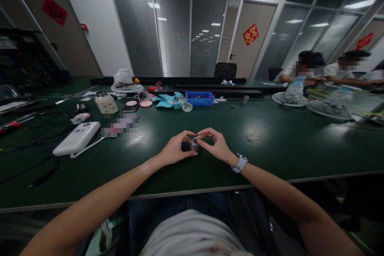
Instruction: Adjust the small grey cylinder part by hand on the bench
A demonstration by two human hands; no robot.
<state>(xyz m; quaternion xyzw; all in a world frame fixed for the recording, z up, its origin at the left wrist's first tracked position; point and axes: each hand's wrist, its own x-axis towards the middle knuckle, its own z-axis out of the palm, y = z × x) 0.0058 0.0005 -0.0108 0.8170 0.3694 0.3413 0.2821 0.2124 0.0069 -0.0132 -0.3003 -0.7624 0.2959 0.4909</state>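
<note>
A small grey metal cylinder (195,146), which looks like a little electric motor, stands on the green table in front of me. My left hand (177,147) grips it from the left, thumb at the near side and fingers at the far side. From the right, my right hand (216,144) bends over its top, thumb and fingertips pinched together at the upper end. Whatever those fingertips hold there is too small to make out. A watch (240,163) with a pale strap sits on my right wrist.
Beyond my hands lie a blue bin (200,99) of small parts, light-blue fan blades (171,100) and another small cylinder (246,99). To the left are a white power bank (78,138), a bottle (106,103) and cables. Fan parts (290,97) and people are at the right.
</note>
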